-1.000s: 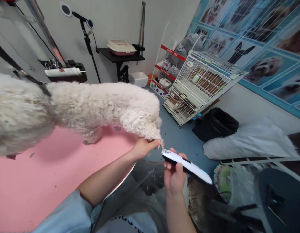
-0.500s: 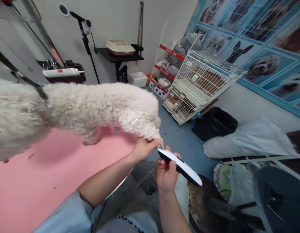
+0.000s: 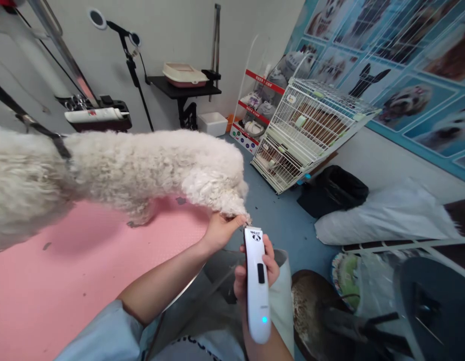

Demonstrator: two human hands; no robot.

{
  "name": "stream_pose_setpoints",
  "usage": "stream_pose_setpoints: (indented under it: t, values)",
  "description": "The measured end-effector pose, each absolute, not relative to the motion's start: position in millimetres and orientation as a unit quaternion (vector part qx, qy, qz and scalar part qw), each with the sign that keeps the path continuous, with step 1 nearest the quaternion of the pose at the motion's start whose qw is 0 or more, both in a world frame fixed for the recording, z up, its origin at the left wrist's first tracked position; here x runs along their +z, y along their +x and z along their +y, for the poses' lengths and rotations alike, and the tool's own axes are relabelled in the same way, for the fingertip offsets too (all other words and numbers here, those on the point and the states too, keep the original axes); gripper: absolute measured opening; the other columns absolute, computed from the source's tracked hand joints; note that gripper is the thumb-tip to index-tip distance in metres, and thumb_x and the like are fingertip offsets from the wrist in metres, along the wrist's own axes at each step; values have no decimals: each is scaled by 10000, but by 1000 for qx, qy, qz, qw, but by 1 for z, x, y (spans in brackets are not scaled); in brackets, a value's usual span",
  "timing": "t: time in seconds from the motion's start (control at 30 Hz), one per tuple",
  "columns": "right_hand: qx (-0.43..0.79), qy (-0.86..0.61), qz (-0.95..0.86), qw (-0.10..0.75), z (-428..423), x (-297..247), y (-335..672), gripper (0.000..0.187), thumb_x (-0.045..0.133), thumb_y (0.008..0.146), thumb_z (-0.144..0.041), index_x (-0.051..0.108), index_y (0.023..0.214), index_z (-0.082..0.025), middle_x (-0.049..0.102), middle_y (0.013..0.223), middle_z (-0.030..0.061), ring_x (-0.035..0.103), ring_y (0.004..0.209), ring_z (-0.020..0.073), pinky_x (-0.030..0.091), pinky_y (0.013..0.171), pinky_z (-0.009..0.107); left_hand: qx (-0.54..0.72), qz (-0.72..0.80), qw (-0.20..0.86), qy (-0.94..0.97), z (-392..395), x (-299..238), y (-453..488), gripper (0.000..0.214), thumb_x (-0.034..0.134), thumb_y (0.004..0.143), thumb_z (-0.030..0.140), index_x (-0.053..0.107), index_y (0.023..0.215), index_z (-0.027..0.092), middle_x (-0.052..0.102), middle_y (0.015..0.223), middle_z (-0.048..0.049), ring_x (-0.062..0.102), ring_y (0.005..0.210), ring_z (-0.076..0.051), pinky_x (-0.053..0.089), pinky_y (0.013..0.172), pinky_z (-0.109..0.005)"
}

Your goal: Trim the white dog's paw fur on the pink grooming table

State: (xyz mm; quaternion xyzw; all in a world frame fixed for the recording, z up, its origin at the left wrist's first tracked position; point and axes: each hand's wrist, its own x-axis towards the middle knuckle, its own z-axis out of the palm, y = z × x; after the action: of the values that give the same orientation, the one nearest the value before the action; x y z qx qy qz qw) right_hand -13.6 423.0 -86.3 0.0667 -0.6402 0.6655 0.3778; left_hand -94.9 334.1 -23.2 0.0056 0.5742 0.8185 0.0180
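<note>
A curly white dog [image 3: 157,165] stands on the pink table [image 3: 104,271], a dark strap [image 3: 61,148] around its body. One of its legs reaches over the table's edge, and my left hand [image 3: 221,231] is closed around the lower end of it, near the paw. My right hand [image 3: 270,263] grips a white hair clipper [image 3: 257,281] with a dark switch and a lit blue light. The clipper's blade end points up toward the paw, close to my left thumb. Whether the blade touches the fur I cannot tell.
A wire cage [image 3: 303,130] and a shelf rack [image 3: 255,108] stand at the back. Right of them are a black bin [image 3: 335,190] and a pale sack [image 3: 386,215]. A black stand [image 3: 183,90] holds a litter tray [image 3: 185,74]. A round stool [image 3: 435,301] is at lower right.
My right hand has turned the clipper from a slant, tail to the right, to nearly upright, its white face now toward me. My left hand keeps hold of the leg.
</note>
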Motion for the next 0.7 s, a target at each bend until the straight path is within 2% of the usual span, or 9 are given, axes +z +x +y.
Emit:
stream_pose_setpoints:
  t: [0.1, 0.27, 0.5, 0.6, 0.7]
  values:
    - [777, 45, -535, 328, 428, -75, -16, 410, 684, 770, -508, 520, 1089, -309, 588, 1272, 60, 620, 610, 113, 547, 597, 327, 832, 554, 32, 6, 334, -24, -96, 259, 759, 642, 362, 635, 712, 146, 659, 681, -10, 596, 669, -153, 481, 694, -284]
    - [901, -43, -390, 184, 442, -57, -20, 328, 649, 785, -526, 620, 1034, -315, 684, 1192, 39, 557, 576, 93, 508, 569, 277, 858, 513, 37, -14, 336, -23, -95, 330, 796, 606, 393, 646, 766, 146, 658, 721, -12, 595, 701, -153, 474, 728, -286]
    - [957, -104, -257, 82, 444, -53, -22, 349, 749, 683, -464, 690, 984, -297, 710, 1154, 38, 538, 569, 56, 509, 580, 222, 874, 484, 44, -13, 337, -29, -97, 387, 831, 587, 420, 659, 786, 136, 644, 702, -10, 575, 678, -137, 457, 689, -263]
    - [967, -132, -213, 48, 444, -52, -24, 326, 739, 692, -448, 703, 962, -268, 708, 1146, 47, 524, 561, 47, 517, 574, 214, 878, 478, 36, -13, 337, -32, -97, 378, 834, 599, 411, 669, 801, 137, 670, 754, -23, 600, 728, -147, 465, 739, -269]
    - [972, -148, -180, 18, 446, -52, -26, 317, 744, 694, -424, 702, 944, -235, 716, 1094, 45, 524, 561, 43, 527, 574, 200, 879, 473, 55, -3, 338, -34, -97, 362, 817, 630, 423, 664, 792, 137, 667, 731, -24, 610, 705, -152, 472, 719, -277]
